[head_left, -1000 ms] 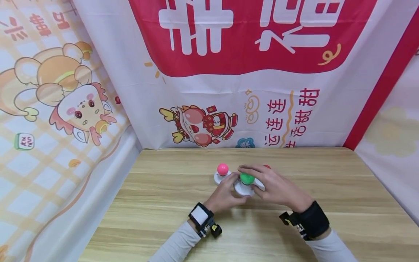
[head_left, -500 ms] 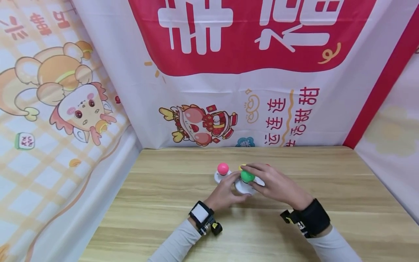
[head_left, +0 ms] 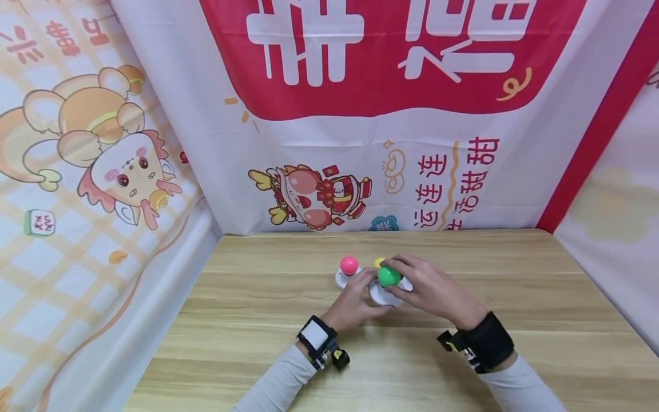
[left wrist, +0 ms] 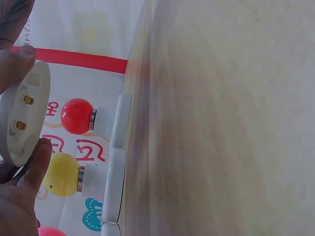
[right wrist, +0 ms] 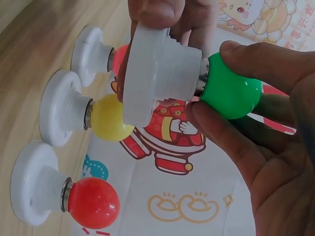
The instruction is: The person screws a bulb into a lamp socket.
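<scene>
Raised above the table, a white lamp holder [head_left: 382, 296] carries a green bulb [right wrist: 234, 91] screwed at its neck. My left hand [head_left: 350, 306] grips the holder's round base by its rim. Thumb and fingers of my right hand [head_left: 437, 292] pinch the green bulb from opposite sides. In the left wrist view the base is tilted, so its hollow underside [left wrist: 35, 113] with two brass terminals shows. How far the bulb's metal cap sits inside the socket is partly hidden.
Behind the hands, similar white holders stand on the wooden table [head_left: 247, 320] with a pink bulb [head_left: 349, 265], a yellow bulb [right wrist: 110, 118] and a red bulb [right wrist: 94, 202]. A printed cloth [head_left: 319, 137] hangs along the table's back edge.
The right hand's fingers have shifted round the green bulb, drawing in from its far side. The yellow bulb now shows behind them in the head view. The left hand stays about where it was.
</scene>
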`<state>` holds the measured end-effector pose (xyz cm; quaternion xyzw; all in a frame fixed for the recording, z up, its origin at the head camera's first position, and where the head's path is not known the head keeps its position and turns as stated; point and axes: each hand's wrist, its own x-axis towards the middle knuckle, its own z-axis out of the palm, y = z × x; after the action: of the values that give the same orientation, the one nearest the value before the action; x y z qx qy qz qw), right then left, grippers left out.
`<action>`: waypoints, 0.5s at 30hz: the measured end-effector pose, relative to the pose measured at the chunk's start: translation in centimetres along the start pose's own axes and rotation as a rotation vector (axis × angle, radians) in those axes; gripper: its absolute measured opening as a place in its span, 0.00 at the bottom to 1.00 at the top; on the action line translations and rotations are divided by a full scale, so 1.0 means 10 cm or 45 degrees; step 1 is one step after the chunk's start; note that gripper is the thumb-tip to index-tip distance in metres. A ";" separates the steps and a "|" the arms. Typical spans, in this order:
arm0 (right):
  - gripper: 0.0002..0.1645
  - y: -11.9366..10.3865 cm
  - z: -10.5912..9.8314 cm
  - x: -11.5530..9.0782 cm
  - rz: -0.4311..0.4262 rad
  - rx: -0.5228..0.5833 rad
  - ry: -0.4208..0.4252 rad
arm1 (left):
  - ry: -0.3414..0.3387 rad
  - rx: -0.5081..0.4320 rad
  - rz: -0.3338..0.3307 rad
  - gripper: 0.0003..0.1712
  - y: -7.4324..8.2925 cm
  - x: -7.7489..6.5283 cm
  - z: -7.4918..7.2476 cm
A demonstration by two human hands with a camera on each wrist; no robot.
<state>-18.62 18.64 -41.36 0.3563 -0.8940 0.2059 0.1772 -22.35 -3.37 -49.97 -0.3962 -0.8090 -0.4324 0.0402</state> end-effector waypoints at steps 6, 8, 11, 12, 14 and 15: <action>0.32 -0.02 0.02 0.00 0.024 -0.031 0.022 | -0.009 -0.029 -0.036 0.41 -0.02 0.00 0.01; 0.33 -0.02 0.03 0.00 0.020 -0.029 0.035 | -0.006 -0.033 -0.034 0.41 -0.02 0.00 0.01; 0.33 -0.01 0.04 0.00 0.006 -0.022 0.061 | 0.006 -0.014 -0.011 0.42 -0.03 -0.01 0.01; 0.33 -0.01 0.05 0.00 0.003 -0.020 0.071 | 0.012 -0.007 -0.002 0.42 -0.04 0.00 0.00; 0.33 0.00 0.06 -0.01 -0.002 -0.018 0.091 | 0.018 0.006 0.017 0.43 -0.04 0.00 0.00; 0.33 0.01 0.07 -0.01 -0.003 -0.018 0.099 | 0.017 0.005 0.021 0.43 -0.04 0.00 -0.01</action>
<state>-18.75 18.40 -42.00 0.3477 -0.8875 0.2132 0.2146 -22.65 -3.53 -50.18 -0.3997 -0.8064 -0.4330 0.0501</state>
